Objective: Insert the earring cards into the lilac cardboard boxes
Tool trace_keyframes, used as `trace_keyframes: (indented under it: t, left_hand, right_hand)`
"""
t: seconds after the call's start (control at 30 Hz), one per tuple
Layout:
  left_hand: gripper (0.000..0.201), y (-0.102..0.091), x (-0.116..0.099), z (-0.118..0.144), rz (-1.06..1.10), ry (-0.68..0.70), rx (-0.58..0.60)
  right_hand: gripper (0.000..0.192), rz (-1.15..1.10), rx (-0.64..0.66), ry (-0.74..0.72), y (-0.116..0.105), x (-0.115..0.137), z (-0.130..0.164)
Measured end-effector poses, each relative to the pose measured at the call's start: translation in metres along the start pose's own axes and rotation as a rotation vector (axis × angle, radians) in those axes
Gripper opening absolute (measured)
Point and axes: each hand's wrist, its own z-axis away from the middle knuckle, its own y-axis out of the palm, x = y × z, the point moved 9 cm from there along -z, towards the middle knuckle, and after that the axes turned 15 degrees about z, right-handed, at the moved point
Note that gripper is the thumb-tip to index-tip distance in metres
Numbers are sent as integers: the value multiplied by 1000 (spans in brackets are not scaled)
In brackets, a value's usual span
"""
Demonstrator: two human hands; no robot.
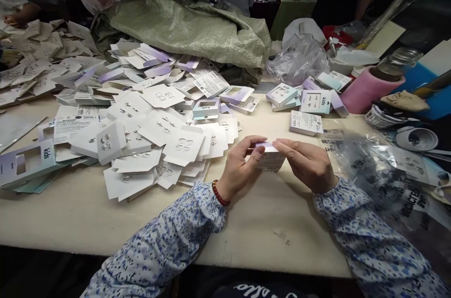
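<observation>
Between my two hands, above the table, is a small cardboard box with a lilac top edge and a printed white face. My left hand grips its left side with the thumb in front. On the other side, the fingers of my right hand close on the top right corner. To the left lies a heap of white earring cards with small metal earrings on them. Several filled boxes marked "kids" sit beyond my right hand, and one printed box lies face down nearer to it.
Flat open boxes lie at the far left. A green woven sack covers the back of the pile. Clear plastic bags, a pink roll and a white tape roll crowd the right side. Other people stand behind the table.
</observation>
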Motion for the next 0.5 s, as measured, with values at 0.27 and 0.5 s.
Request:
trace_keyframes:
  t: [0.27, 0.5]
  left_hand:
    - [30, -1, 2, 3, -119, 5, -12]
    - [24, 2, -18, 5, -226, 177, -4]
  right_hand:
    - [23, -395, 127, 522, 22, -31, 6]
    - [19, -378, 46, 545, 10, -29, 4]
